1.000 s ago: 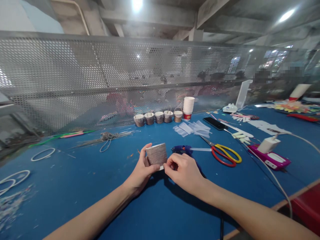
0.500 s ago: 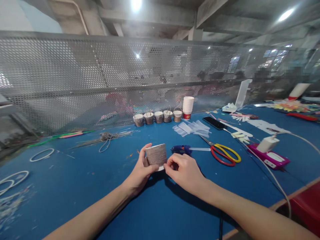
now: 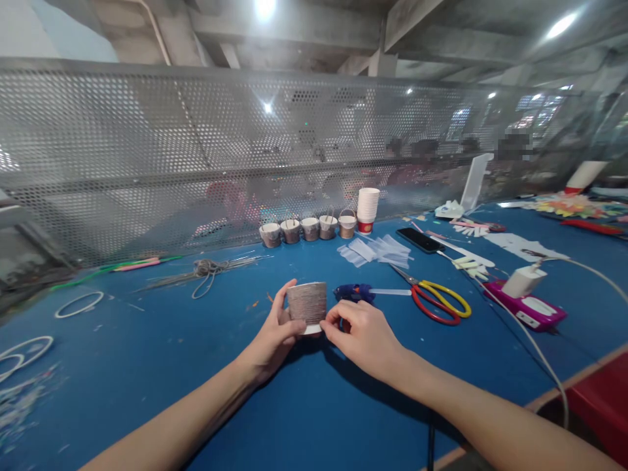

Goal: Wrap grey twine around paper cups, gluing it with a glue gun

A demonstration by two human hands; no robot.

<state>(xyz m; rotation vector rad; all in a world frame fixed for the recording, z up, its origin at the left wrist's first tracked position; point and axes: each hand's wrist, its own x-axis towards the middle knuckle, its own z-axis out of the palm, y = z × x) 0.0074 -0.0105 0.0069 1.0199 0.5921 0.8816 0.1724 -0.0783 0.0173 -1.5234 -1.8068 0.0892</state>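
My left hand (image 3: 275, 330) is wrapped around a small paper cup (image 3: 308, 304) wound with grey-brown cord, its thumb low on the front and fingers behind. A white band of bare paper shows along the cup's lower edge. At the lower right of that edge, the fingertips of my right hand (image 3: 360, 337) are pinched together, touching the cup; whatever is between them is too small to make out. Just beyond my right hand lies a blue glue gun (image 3: 353, 292) with a clear glue stick in its back.
Several cord-covered cups (image 3: 310, 229) line the back beside stacked paper cups (image 3: 367, 209). Clear strips (image 3: 375, 250), a phone (image 3: 420, 240), scissors (image 3: 441, 302) and a purple power strip (image 3: 527, 307) lie rightward. Grey cord (image 3: 206, 268) and white rings (image 3: 78, 305) are leftward.
The cup has turned slightly in my left hand, and more of its white lower band shows. My left thumb has shifted a little left. My right hand keeps its pinch at the edge.
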